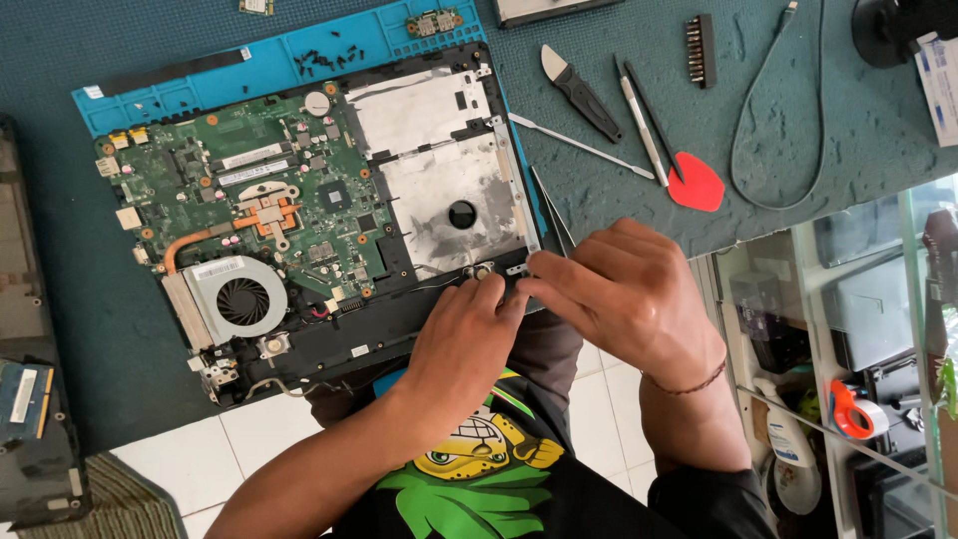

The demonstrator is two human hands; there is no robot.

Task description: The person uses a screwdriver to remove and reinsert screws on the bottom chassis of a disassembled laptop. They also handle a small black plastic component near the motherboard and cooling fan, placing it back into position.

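A person bends over an opened laptop base (299, 240) lying on a blue work mat (249, 65) spread across a teal surface (798, 130). Both hands meet at the near right corner of the base, beside a small metal hinge bracket (479, 270). The left hand (461, 339) rests curled on the black frame, its fingertips (489, 289) touching the bracket; whether they grip it cannot be told. The right hand (624, 289) lies just beside it, fingers drawn together and pinching something small at the frame's edge, too tiny to identify. A cord bracelet (689, 384) circles the right wrist.

Inside the base, the green circuit board (239, 180) fills the left half, with a copper heat pipe (215, 235) running to a round cooling fan (242, 299). A silver metal bay (454, 195) occupies the right half. Loose black screws (324, 60) sit on the mat's far strip.

On the surface beyond the hands lie a black pry tool (581, 95), a thin metal spudger (579, 146), tweezers (644, 125), a red pick (696, 185), a rack of driver bits (700, 50) and a grey cable (778, 110). A roll of tape (850, 409) sits on a shelf to the right.
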